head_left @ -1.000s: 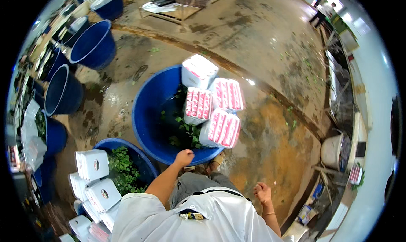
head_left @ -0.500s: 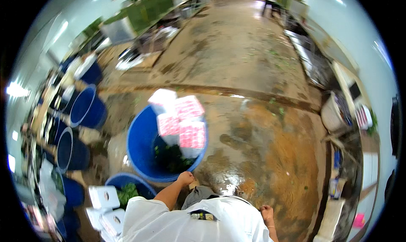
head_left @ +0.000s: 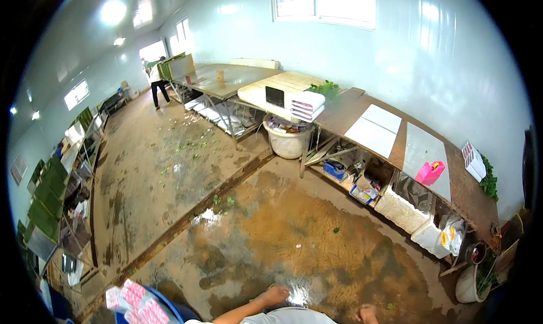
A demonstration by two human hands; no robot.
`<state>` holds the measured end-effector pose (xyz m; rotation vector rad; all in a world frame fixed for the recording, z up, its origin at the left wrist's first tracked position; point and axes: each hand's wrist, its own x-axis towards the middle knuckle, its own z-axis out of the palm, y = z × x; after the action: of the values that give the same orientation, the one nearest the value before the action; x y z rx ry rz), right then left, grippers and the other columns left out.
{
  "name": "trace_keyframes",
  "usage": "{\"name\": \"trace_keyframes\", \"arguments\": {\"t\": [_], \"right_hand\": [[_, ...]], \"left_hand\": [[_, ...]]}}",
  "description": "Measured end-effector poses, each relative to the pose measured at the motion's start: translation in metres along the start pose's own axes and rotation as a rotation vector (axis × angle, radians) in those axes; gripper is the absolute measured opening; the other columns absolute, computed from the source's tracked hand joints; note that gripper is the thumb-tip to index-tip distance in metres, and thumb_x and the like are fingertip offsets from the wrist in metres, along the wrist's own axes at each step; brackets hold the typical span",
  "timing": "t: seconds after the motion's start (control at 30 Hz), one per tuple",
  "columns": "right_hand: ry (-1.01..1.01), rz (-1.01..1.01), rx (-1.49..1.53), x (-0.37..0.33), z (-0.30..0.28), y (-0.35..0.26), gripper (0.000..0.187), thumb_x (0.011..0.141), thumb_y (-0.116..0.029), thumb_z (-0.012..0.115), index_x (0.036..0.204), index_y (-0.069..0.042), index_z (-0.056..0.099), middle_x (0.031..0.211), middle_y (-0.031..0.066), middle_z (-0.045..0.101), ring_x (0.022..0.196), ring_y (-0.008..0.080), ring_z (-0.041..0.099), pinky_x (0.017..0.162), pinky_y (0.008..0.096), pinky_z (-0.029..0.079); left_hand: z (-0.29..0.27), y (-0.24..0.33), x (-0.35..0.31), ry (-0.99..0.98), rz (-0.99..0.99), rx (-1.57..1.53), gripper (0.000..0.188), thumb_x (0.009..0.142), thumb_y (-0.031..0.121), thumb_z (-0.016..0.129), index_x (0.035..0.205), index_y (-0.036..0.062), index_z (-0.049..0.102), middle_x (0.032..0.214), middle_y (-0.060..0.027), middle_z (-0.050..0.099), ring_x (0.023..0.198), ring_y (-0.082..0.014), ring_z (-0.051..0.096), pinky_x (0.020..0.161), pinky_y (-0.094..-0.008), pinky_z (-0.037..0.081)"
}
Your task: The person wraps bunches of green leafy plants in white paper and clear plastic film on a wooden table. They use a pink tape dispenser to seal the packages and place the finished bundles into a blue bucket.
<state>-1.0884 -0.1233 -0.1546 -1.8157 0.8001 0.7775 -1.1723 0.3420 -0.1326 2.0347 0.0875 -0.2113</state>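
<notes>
My left hand (head_left: 275, 295) is low in front of my body over the wet floor, its fingers curled in and nothing visible in them. My right hand (head_left: 367, 313) hangs at the bottom edge, fingers loosely closed, partly cut off by the frame; I see nothing in it. Left of my left arm, a blue tub (head_left: 180, 310) shows only part of its rim. White bundles with pink print (head_left: 138, 300) rest at the tub. Neither hand touches anything.
Along the right wall runs a long table (head_left: 348, 112) with white sheets (head_left: 376, 129), a pink tape dispenser (head_left: 430, 172) and leafy greens (head_left: 325, 89). Boxes crowd its lower shelf. A white bucket (head_left: 287, 143) stands beneath. A person (head_left: 155, 83) works far off. A raised strip (head_left: 186, 225) crosses the floor.
My view has swung right and up, toward the table and wall. The tub with the pink-printed bundles has slid to the lower left of the picture. Both hands hang low, as before.
</notes>
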Motion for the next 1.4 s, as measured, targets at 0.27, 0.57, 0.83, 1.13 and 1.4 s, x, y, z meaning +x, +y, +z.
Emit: {"name": "trace_keyframes", "arguments": {"t": [0.27, 0.57, 0.83, 1.13, 1.4], "right_hand": [[0.11, 0.217, 0.008, 0.002, 0.04, 0.0, 0.015, 0.089, -0.008, 0.046, 0.09, 0.0, 0.059, 0.069, 0.013, 0.059, 0.054, 0.0226, 0.055, 0.05, 0.0356, 0.046], [0.005, -0.203, -0.146, 0.001, 0.036, -0.269, 0.019, 0.085, -0.021, 0.055, 0.09, -0.005, 0.065, 0.074, 0.007, 0.065, 0.061, 0.0165, 0.059, 0.059, 0.0322, 0.047], [0.157, -0.303, -0.22, 0.133, -0.001, -0.276, 0.022, 0.089, -0.024, 0.059, 0.097, -0.005, 0.066, 0.076, 0.006, 0.063, 0.065, 0.0157, 0.059, 0.064, 0.0305, 0.049], [-0.257, -0.214, -1.225, 0.336, -0.129, -0.165, 0.024, 0.093, -0.024, 0.057, 0.104, -0.005, 0.069, 0.086, 0.0134, 0.068, 0.076, 0.0272, 0.067, 0.057, 0.0407, 0.052], [0.299, -0.076, 0.444, 0.299, -0.193, -0.356, 0.02, 0.09, -0.016, 0.059, 0.095, 0.003, 0.065, 0.074, 0.0126, 0.066, 0.064, 0.0219, 0.064, 0.055, 0.0369, 0.052]], "left_hand": [[-0.016, -0.028, 0.185, -0.196, -0.423, -0.48, 0.023, 0.081, 0.027, 0.057, 0.081, 0.0076, 0.07, 0.067, -0.0089, 0.066, 0.062, -0.0202, 0.065, 0.06, -0.0366, 0.052], [-0.104, -0.039, 0.423, -0.28, -0.477, -0.244, 0.03, 0.089, 0.032, 0.045, 0.091, 0.0112, 0.066, 0.09, -0.0122, 0.064, 0.066, -0.0279, 0.06, 0.056, -0.0395, 0.048], [-0.067, -0.034, 0.517, -0.4, -0.668, -0.238, 0.029, 0.089, 0.031, 0.043, 0.091, 0.0103, 0.064, 0.098, -0.0114, 0.063, 0.07, -0.0264, 0.058, 0.056, -0.0377, 0.046], [-0.02, 0.013, 0.632, -0.379, -0.41, 0.311, 0.02, 0.084, 0.021, 0.056, 0.081, 0.0041, 0.066, 0.073, -0.0081, 0.064, 0.061, -0.0191, 0.061, 0.054, -0.0336, 0.046], [0.039, 0.321, 0.746, -0.344, -0.061, -0.138, 0.027, 0.089, 0.021, 0.061, 0.104, -0.0006, 0.065, 0.086, -0.0099, 0.068, 0.073, -0.0127, 0.063, 0.063, -0.0284, 0.05]]}}
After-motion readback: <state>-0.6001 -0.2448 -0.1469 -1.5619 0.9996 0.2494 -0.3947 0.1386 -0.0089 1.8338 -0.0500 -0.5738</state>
